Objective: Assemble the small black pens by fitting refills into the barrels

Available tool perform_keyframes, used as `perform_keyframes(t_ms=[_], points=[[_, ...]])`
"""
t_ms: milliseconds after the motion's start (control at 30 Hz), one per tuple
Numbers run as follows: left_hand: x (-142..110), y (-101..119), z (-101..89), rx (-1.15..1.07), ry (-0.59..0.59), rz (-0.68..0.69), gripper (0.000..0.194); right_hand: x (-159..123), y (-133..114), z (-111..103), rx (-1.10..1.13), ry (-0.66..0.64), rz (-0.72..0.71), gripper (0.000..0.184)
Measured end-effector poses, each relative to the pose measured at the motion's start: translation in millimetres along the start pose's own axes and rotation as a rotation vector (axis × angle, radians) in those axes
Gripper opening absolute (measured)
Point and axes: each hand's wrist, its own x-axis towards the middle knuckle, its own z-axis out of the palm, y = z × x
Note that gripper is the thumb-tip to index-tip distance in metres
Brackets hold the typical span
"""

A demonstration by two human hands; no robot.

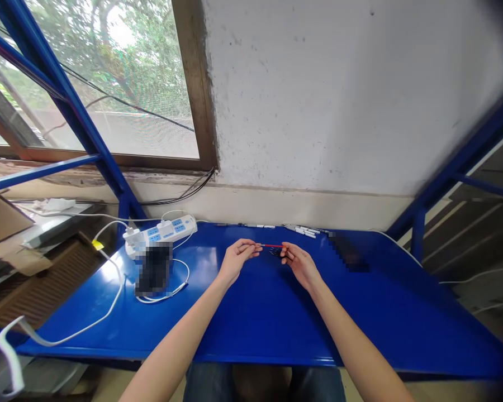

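A thin red wire (pixel 272 245) runs level between my two hands, above the blue table top (pixel 251 318). My left hand (pixel 237 259) pinches one end of it between thumb and fingers. My right hand (pixel 299 265) holds the other end the same way. Just below the wire, a small black object (pixel 275 252) lies on the table between my hands; its exact form is too small to make out.
A white power strip (pixel 159 234) with plugs sits at the back left, beside a blurred dark block (pixel 154 269) and white cables. Small white pieces (pixel 304 230) line the back edge. Another blurred dark object (pixel 347 251) lies at the right.
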Motion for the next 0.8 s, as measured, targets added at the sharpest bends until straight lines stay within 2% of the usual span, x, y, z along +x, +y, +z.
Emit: perform_keyframes(t_ms=[167, 300, 433, 533, 667, 733, 800], points=[[-0.6, 0.4, 1.7, 0.063, -0.019, 0.008, 0.034, -1.4, 1.7, 0.4, -0.048, -0.043, -0.009, 0.032], [0.1, -1.9, 0.4, 0.181, -0.049, -0.005, 0.034, -3.8, 3.2, 2.2, -0.187, -0.078, -0.010, 0.035], [2.1, 0.2, -8.5, 0.335, -0.113, -0.021, 0.030, -3.4, 5.2, 0.3, -0.458, -0.074, -0.047, 0.038], [2.7, 6.2, -17.0, 0.542, -0.206, -0.019, 0.023, -3.6, 5.4, -2.4, -0.744, -0.108, -0.172, 0.031], [2.0, 11.6, -23.3, 0.957, -0.296, 0.141, 0.012, -5.5, 7.2, -5.9, -1.133, -0.240, -0.375, 0.016], [1.8, 10.4, -23.9, 1.092, -0.346, 0.216, 0.010, -5.5, 10.1, -7.8, -1.245, -0.298, -0.419, 0.012], [1.5, 7.0, -23.5, 1.156, -0.387, 0.232, 0.008, -4.8, 13.6, -9.6, -1.308, -0.337, -0.425, 0.011]])
